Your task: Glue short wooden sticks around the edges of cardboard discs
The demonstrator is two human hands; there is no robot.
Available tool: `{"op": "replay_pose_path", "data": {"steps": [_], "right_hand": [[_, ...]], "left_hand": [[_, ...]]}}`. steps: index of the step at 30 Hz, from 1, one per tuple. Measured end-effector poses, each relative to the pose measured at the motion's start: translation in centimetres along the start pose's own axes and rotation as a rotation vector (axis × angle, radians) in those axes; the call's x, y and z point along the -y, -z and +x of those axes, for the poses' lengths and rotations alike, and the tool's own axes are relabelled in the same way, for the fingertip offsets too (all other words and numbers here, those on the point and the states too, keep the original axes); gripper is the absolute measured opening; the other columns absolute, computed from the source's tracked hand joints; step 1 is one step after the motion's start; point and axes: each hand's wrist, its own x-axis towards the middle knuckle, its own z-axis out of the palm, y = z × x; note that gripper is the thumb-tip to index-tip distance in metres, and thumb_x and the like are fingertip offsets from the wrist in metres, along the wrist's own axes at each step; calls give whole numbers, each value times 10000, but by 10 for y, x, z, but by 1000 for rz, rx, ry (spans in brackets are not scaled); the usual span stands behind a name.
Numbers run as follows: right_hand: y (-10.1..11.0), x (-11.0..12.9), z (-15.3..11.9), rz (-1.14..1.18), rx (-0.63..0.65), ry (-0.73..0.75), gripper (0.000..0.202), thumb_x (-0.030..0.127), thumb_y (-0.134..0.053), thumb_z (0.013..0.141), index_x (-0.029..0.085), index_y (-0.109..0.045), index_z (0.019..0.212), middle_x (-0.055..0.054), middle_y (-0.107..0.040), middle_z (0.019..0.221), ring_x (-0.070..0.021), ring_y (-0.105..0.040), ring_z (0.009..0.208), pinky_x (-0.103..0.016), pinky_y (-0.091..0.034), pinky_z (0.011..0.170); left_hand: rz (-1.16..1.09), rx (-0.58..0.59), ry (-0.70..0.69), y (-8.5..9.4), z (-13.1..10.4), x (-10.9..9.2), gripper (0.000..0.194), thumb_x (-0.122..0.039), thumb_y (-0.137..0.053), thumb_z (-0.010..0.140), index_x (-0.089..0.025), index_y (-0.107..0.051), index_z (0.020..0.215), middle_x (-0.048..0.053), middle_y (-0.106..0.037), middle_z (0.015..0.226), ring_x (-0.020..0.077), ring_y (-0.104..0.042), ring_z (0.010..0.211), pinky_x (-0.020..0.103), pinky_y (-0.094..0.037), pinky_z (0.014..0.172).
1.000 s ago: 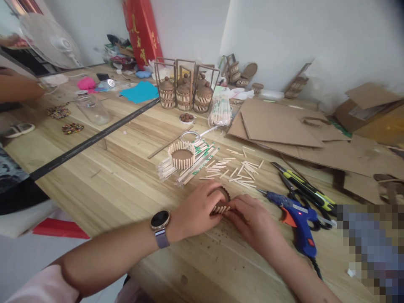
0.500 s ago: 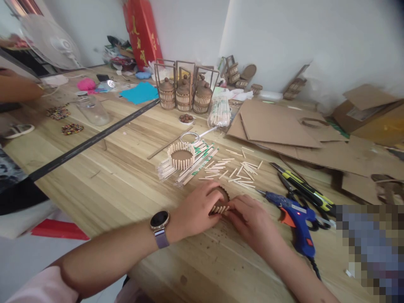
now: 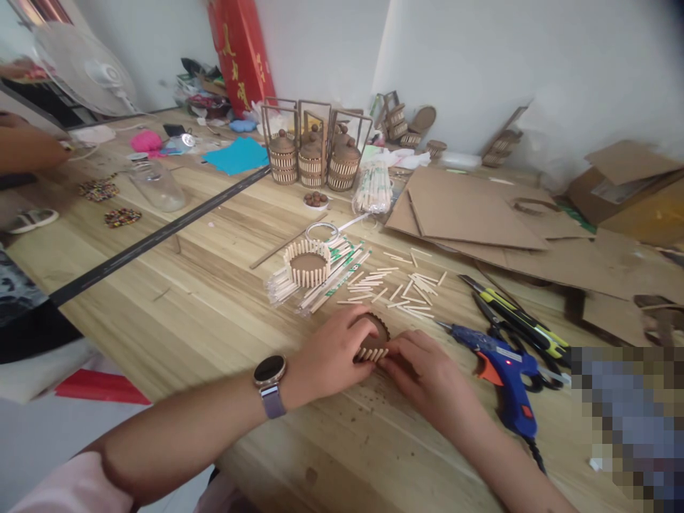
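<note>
My left hand (image 3: 336,353), with a watch on its wrist, is closed round a small round cardboard base (image 3: 377,329) edged along the near side with short wooden sticks. The fingers of my right hand (image 3: 420,363) are pinched at the right end of that row of sticks; whether they hold a stick is hidden. Beyond the hands, a ring of upright sticks on a cardboard disc (image 3: 308,265) rests on wrapped chopsticks (image 3: 336,278). Loose cut sticks (image 3: 420,285) lie scattered to its right. A blue glue gun (image 3: 505,370) lies right of my right hand.
Finished lidded stick baskets (image 3: 313,160) with tall handles stand at the back. Cardboard sheets (image 3: 475,214) cover the right rear. A yellow-black utility knife (image 3: 518,317) and black scissors (image 3: 494,324) lie by the glue gun. At left are a glass jar (image 3: 157,187) and another person's arm (image 3: 32,146).
Almost nothing differs. The view has shifted very slightly, and both hands keep the same hold on the stick-edged base.
</note>
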Motion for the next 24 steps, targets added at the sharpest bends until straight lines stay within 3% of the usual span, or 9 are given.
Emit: {"op": "replay_pose_path", "data": {"steps": [8, 24], "right_hand": [[11, 7, 2, 62, -26, 14, 114, 147, -528, 914, 210, -603, 971, -55, -641, 849, -196, -608, 769, -324, -498, 660], [1, 0, 0, -147, -82, 47, 137, 163, -497, 923, 198, -630, 924, -64, -678, 832, -217, -622, 747, -336, -464, 646]], "left_hand": [[-15, 26, 4, 3, 1, -2, 317, -130, -706, 741, -198, -530, 996, 105, -504, 1327, 258, -482, 1269, 415, -434, 1049], [-35, 20, 6, 3, 1, -2, 300, -98, -679, 728, -203, -536, 969, 100, -513, 1320, 273, -483, 1269, 444, -429, 1048]]}}
